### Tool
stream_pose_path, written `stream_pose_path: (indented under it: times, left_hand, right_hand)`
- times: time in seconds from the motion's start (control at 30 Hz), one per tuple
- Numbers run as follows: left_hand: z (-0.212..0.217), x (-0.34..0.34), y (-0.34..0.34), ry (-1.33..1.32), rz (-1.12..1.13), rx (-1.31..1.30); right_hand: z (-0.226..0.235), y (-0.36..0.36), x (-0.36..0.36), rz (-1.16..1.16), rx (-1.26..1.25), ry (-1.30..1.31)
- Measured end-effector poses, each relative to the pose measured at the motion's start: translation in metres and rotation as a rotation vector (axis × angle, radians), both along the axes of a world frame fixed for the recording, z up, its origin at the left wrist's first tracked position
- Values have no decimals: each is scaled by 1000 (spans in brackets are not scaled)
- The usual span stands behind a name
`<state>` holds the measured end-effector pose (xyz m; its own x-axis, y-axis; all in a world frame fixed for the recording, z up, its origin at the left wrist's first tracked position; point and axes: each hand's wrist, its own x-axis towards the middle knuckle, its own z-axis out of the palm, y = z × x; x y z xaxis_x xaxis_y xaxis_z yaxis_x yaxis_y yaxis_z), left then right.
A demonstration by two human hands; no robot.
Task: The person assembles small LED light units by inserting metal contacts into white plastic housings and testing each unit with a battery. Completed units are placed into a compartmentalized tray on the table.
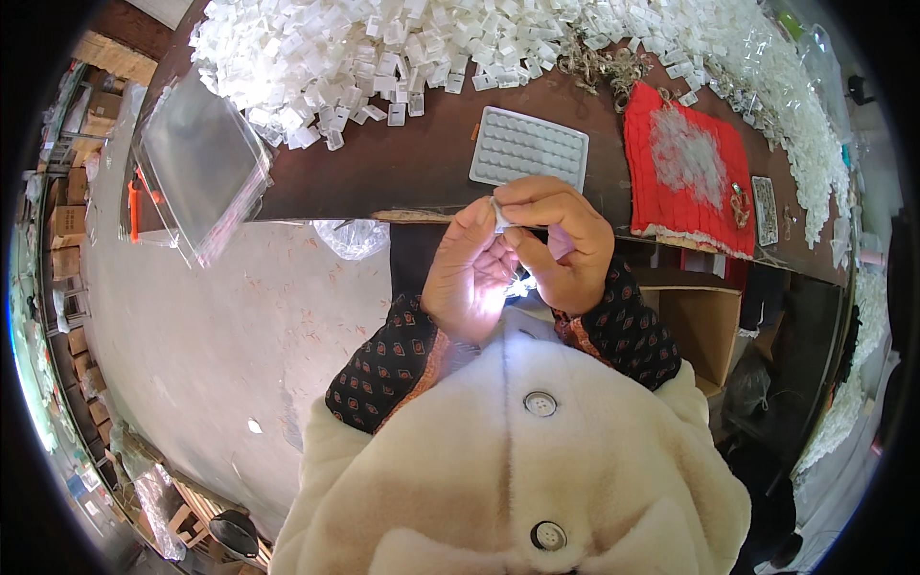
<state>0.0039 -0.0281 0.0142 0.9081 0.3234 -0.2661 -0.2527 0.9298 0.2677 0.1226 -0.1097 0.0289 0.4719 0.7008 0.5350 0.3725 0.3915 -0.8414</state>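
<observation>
My left hand and my right hand meet in front of my chest, at the table's near edge. Between their fingertips they pinch a small white piece, too small and covered to name. Thumb and fingers of both hands are closed on it. Just beyond lies a white tray with rows of small hollows. To its right, a red knitted cloth bears a heap of tiny clear pieces. A bright light shines below my hands and lights my left palm.
A large pile of clear plastic cases covers the table's far side. Clear flat bags and an orange-handled tool lie at the left. Near the cloth rests a small narrow case. An open cardboard box stands below the tabletop.
</observation>
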Motion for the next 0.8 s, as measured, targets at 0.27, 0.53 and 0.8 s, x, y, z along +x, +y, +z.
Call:
stream_pose_path:
  times: [0.27,0.53,0.8]
  left_hand:
    - [0,2,-7,27,101,-72]
    - [-17,13,-6,130,-64,-19]
    - [-17,27,-16,74,-4,36]
  right_hand:
    - [6,-2,0,-5,-56,-200]
    - [0,-60,35,-175,-306,-244]
    - [-20,-105,100,-660,-489,-242]
